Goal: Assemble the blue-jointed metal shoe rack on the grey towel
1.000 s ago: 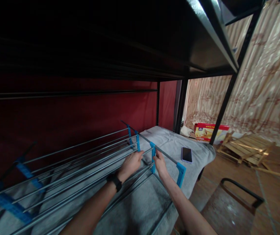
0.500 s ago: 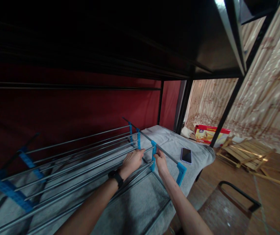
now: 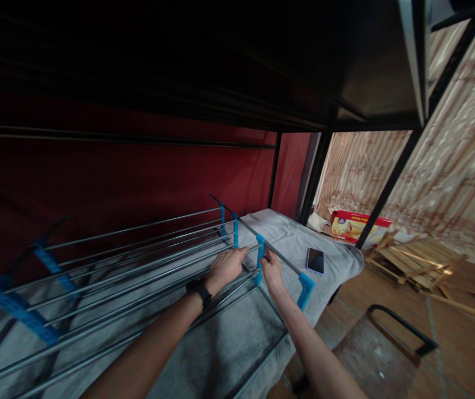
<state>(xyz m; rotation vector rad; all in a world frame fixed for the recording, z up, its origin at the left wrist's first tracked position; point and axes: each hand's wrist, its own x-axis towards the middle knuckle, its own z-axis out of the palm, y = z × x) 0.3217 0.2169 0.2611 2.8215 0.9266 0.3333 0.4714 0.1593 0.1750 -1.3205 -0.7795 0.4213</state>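
A rack of grey metal tubes (image 3: 137,275) with blue plastic brackets lies across a grey blanket (image 3: 216,349). My left hand (image 3: 228,267), with a black watch on its wrist, is closed around one of the tubes near the rack's right end. Just right of it, my right hand (image 3: 271,270) grips a blue bracket (image 3: 260,259) with its fingers, where the tube ends meet it. Another blue end piece (image 3: 305,290) sits at the near end of the crossbar. The undersides of both hands are hidden.
A phone (image 3: 316,261) lies on the blanket to the right. Overhead is a dark bunk panel (image 3: 220,66) on black posts. Beyond the bed are a red and yellow box (image 3: 356,227), a folded wooden slatted piece (image 3: 418,260) and a chair (image 3: 381,352) on the tiled floor.
The camera view has shifted slightly. Both hands stay at the same spots on the rack, with hardly any movement between them.
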